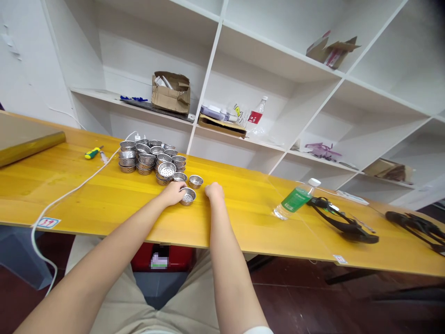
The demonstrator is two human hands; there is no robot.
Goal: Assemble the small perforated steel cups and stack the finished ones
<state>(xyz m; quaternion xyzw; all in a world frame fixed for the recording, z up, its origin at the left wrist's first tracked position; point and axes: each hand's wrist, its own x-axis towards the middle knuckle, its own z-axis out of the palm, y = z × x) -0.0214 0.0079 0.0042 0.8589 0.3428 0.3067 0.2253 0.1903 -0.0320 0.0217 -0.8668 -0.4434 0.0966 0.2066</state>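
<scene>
Pinched in my left hand [173, 193] is a small round metal strainer cup [188, 196] with a perforated bottom, held at its left rim at table level. My right hand [214, 190] rests closed on the table to the right of it; its fingertips are turned away, so I cannot see what they hold, if anything. A second strainer cup [196, 181] sits on the table between and beyond my hands. Behind my left hand several more perforated cups [146, 160] stand in stacks, one of them tilted [167, 170] on top.
A green-labelled water bottle [295, 200] and black headgear [342, 222] lie to the right. A green-yellow screwdriver [93, 153] and a white cable [83, 180] are at the left. White shelves [243, 65] with a cardboard box [171, 95] rise behind the yellow table [250, 227].
</scene>
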